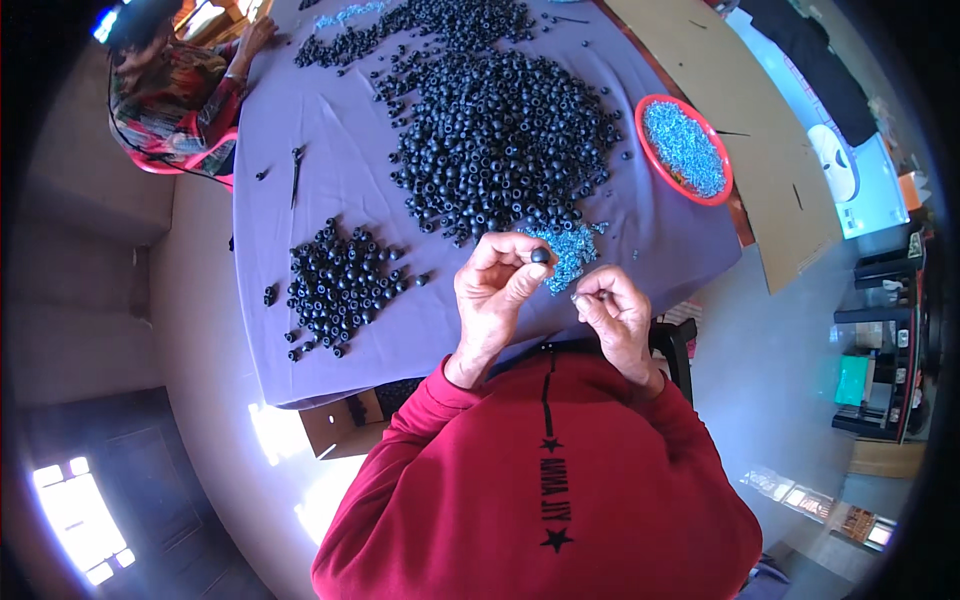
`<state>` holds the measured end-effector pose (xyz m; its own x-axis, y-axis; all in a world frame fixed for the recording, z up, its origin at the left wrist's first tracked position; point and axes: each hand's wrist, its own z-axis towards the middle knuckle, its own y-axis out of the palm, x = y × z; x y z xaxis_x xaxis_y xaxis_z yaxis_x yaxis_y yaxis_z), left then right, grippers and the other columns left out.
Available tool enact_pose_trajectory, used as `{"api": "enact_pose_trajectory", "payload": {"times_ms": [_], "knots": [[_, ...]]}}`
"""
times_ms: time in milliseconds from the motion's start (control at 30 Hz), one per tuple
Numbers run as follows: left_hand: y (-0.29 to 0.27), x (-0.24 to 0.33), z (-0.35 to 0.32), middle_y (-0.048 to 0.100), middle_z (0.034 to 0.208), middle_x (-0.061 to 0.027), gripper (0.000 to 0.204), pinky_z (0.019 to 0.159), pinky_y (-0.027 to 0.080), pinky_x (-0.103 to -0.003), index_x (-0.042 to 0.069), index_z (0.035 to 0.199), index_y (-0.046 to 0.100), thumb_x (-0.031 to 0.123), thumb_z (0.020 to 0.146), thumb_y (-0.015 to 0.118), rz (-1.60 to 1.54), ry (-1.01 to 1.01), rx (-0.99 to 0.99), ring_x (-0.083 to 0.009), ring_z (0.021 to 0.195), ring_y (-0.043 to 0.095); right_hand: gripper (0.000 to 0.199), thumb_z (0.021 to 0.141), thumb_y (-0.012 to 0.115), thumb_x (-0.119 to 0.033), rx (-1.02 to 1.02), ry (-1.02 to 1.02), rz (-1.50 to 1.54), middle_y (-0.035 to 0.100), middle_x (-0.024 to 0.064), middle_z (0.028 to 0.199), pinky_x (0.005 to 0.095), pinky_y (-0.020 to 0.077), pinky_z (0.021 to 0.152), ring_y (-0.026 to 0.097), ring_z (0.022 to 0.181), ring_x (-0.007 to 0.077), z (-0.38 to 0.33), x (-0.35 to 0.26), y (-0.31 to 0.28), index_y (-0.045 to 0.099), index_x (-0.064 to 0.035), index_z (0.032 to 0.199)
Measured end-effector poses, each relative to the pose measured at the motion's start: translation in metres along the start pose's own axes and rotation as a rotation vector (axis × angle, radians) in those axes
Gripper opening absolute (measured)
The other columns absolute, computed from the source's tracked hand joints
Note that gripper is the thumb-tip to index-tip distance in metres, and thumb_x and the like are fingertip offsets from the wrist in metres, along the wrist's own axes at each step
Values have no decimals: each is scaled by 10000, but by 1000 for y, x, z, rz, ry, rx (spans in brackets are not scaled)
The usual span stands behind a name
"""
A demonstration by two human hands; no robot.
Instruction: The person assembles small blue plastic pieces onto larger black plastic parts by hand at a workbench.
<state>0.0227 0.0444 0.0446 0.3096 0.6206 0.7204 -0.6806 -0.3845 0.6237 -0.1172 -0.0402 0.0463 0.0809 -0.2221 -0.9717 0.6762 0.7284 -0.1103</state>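
Observation:
My left hand pinches a small round black plastic piece between thumb and fingers, above the front of the table. Just to its right, my right hand is closed at the fingertips on something too small to make out. Behind both hands lies a small heap of tiny blue-and-silver pieces. It borders a large pile of hollow black pieces across the middle of the table. A smaller pile of similar black pieces spreads to the left of my left hand.
A purple cloth covers the table. A red bowl of blue pieces stands at the right edge, beside a cardboard sheet. A thin black tool lies on the left. Another person sits at the far left. A cardboard box stands below the front edge.

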Motion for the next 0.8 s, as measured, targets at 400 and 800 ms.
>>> {"api": "enact_pose_trajectory", "payload": {"times_ms": [400,800], "knots": [[-16,-24,-26,601,900,-104,186,745,472,-274,-15,1021,528,-8,839,565,449,-64,210,-150,823,576,54,868,523,-62,73,142,9,532,43,755,193,393,546,465,595,57,-22,23,-41,500,-15,875],[-51,-45,-59,575,822,-117,170,662,463,-317,25,998,536,18,830,558,1495,199,614,-239,706,566,32,827,550,-60,-9,-46,-546,512,108,776,320,445,592,539,661,240,-83,90,-122,549,-45,855]]}}
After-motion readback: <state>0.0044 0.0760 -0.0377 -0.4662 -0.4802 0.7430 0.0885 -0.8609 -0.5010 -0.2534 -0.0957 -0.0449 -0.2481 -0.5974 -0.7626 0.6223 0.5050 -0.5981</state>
